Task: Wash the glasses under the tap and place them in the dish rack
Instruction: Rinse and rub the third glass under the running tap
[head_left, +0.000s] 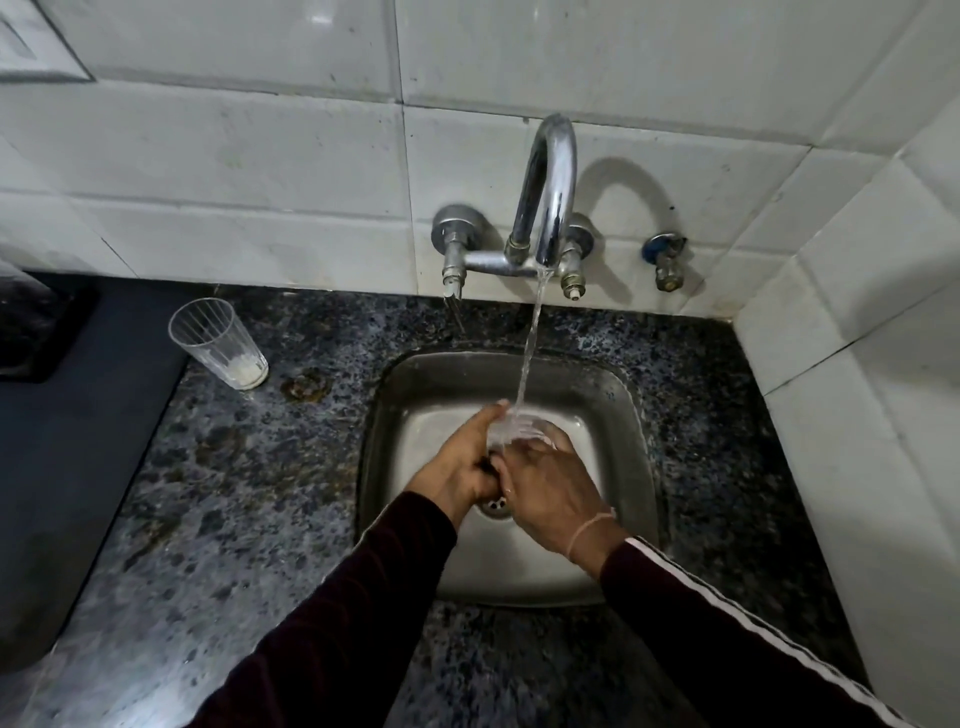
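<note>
Clear glass (522, 434) sits over the steel sink (631, 415) under the tap (548, 197) stream, your left hand (462, 462) wrapped round its side, your right hand (550, 491) cupped on it. Second glass (221, 343) stands upright on the counter at 10 o'clock.

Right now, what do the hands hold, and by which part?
Both hold one clear glass under the tap stream: left hand round its lower body, right hand round its side near the rim.
</note>
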